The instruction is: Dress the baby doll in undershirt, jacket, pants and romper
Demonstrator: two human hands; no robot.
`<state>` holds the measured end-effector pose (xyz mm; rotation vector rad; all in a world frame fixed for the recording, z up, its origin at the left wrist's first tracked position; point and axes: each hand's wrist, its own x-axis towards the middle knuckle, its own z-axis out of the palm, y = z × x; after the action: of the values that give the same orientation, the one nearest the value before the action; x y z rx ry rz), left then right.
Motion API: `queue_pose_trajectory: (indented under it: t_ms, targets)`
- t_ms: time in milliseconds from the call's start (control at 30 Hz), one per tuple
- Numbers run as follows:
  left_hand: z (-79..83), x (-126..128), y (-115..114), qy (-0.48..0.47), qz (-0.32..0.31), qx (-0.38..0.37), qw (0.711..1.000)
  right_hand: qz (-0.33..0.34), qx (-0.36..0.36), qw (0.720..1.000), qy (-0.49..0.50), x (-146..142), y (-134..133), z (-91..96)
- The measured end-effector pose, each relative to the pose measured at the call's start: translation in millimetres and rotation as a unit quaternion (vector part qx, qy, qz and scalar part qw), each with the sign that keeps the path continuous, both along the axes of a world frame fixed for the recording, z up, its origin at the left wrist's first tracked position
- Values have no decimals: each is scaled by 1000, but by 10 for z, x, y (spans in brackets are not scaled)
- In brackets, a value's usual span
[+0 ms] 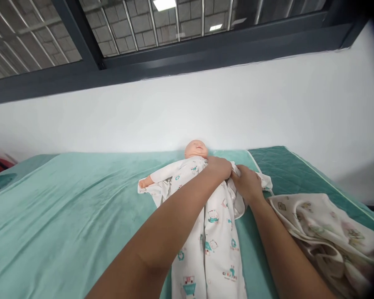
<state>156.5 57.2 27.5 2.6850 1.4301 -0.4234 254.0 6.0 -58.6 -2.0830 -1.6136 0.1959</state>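
A baby doll (195,148) lies on its back, its head close to the wall. White baby clothes (213,216) printed with small teal and red figures cover its body, the long legs stretching towards me. The doll's bare hand (146,182) sticks out past a white sleeve on the left side. My left hand (220,168) is closed on the cloth at the doll's chest and right-side shoulder. Right beside it, my right hand (247,182) grips the cloth near the right-side sleeve (266,181). The doll's other arm and most of my fingertips are hidden.
A light green sheet (81,207) covers the bed, with a darker green quilted cover (283,170) at the right. A crumpled patterned cloth (327,224) lies beside my right forearm. Behind are a white wall (143,116) and a barred window (174,29). A red item (0,167) is at far left.
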Motion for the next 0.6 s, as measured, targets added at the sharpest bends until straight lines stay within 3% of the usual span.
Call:
queue_pose_trajectory:
  t_ms: [133,333,600]
  targets:
    - [-38,2,74,19,-18,2,1000,-9,1,1000,-1,54,-23,36]
    - [27,-70,94,38,-52,26,998,-88,-10,995,46,164,-27,35]
    - [-218,157,68,35,-114,25,993,-72,-20,996,46,156,16,-11]
